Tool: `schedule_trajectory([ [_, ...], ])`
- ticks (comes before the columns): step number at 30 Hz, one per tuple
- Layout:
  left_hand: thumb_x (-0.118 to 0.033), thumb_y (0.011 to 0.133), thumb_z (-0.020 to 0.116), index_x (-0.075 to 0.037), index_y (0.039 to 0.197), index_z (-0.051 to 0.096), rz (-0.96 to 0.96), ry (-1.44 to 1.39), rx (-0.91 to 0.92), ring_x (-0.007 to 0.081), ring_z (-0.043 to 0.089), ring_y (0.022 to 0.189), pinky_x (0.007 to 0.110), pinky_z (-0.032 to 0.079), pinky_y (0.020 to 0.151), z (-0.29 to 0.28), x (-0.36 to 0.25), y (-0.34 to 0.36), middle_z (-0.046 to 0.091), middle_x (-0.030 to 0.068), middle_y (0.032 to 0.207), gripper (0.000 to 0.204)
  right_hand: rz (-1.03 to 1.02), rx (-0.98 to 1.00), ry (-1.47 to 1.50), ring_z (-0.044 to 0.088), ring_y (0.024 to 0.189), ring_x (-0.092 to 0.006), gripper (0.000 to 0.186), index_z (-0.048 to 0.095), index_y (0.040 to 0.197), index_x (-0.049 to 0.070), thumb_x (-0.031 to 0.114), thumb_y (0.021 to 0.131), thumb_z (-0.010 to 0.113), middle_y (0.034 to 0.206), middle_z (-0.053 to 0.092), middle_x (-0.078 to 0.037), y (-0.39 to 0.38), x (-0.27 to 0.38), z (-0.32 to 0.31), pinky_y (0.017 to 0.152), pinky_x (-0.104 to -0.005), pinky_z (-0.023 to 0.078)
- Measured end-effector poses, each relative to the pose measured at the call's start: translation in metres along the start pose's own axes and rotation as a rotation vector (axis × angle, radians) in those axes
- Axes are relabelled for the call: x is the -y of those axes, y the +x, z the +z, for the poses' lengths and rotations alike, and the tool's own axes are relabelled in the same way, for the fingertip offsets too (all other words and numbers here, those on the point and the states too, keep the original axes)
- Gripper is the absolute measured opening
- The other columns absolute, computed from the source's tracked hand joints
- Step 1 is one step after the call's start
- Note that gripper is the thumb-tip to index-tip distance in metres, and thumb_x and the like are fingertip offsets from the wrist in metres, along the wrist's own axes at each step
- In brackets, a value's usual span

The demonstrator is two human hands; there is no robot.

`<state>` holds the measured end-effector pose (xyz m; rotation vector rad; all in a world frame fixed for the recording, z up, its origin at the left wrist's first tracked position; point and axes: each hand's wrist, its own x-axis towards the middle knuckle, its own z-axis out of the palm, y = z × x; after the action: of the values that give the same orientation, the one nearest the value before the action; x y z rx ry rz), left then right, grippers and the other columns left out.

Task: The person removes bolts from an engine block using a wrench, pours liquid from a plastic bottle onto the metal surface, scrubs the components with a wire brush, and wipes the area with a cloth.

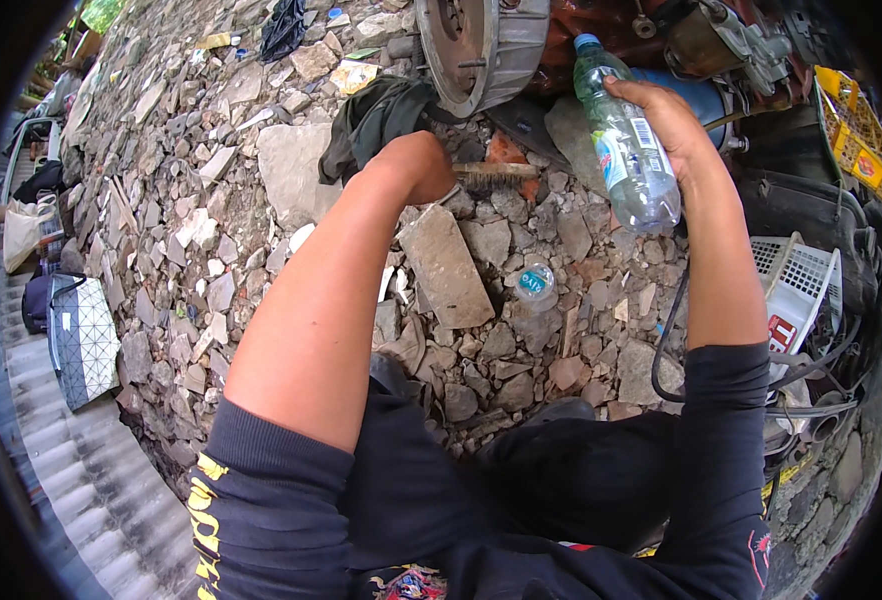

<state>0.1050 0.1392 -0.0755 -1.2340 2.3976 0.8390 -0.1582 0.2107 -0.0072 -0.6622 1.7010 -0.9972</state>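
My right hand [676, 125] is wrapped round a clear plastic bottle [616, 125] with a blue cap and a printed label. The bottle is held tilted, cap pointing away from me, beside the large engine part. Over on the left, my left hand [416, 168] is curled downward, its fingers mostly hidden behind the hand. It is next to a dark cloth [371, 115] and a wooden brush [496, 172] with bristles, lying on the rubble. Whether it grips either of them cannot be made out.
A round metal housing [486, 45] and a reddish-brown engine block [601, 22] stand ahead. Broken stones cover the ground, with a small plastic cup [536, 285] among them. At right are a yellow crate [861, 145], a white basket [796, 275] and a black hose [658, 360]; at left, a patterned bag [83, 340].
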Motion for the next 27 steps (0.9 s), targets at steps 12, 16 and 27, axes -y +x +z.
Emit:
schedule_trajectory([
  [12, -0.019, 0.08, 0.054, -0.007, 0.104, 0.071, -0.018, 0.032, 0.004, 0.0345, 0.064, 0.099, 0.038, 0.05, 0.088, 0.004, 0.001, 0.006, 0.067, 0.0193, 0.105, 0.032, -0.067, -0.03, -0.158, 0.067, 0.071, -0.0213, 0.047, 0.057, 0.112, -0.008, 0.025, 0.082, 0.07, 0.09, 0.067, -0.016, 0.016, -0.019, 0.012, 0.062, -0.035, 0.055],
  [16, -0.012, 0.082, 0.048, 0.0, 0.101, 0.071, 0.03, 0.091, 0.035, 0.0372, 0.062, 0.104, 0.041, 0.05, 0.089, -0.003, -0.007, -0.002, 0.064, 0.023, 0.111, 0.032, -0.108, 0.014, -0.304, 0.067, 0.078, -0.0197, 0.058, 0.053, 0.123, -0.009, 0.029, 0.082, 0.071, 0.098, 0.067, -0.017, 0.017, -0.027, 0.01, 0.068, -0.0321, 0.054],
  [27, -0.019, 0.084, 0.053, -0.002, 0.108, 0.068, -0.067, -0.052, 0.026, 0.0367, 0.061, 0.108, 0.04, 0.048, 0.093, 0.007, -0.001, 0.005, 0.065, 0.0213, 0.112, 0.033, -0.229, -0.114, -0.435, 0.068, 0.078, -0.0268, 0.048, 0.062, 0.1, -0.012, 0.031, 0.08, 0.069, 0.092, 0.068, -0.021, 0.026, -0.046, 0.017, 0.069, -0.0373, 0.052],
])
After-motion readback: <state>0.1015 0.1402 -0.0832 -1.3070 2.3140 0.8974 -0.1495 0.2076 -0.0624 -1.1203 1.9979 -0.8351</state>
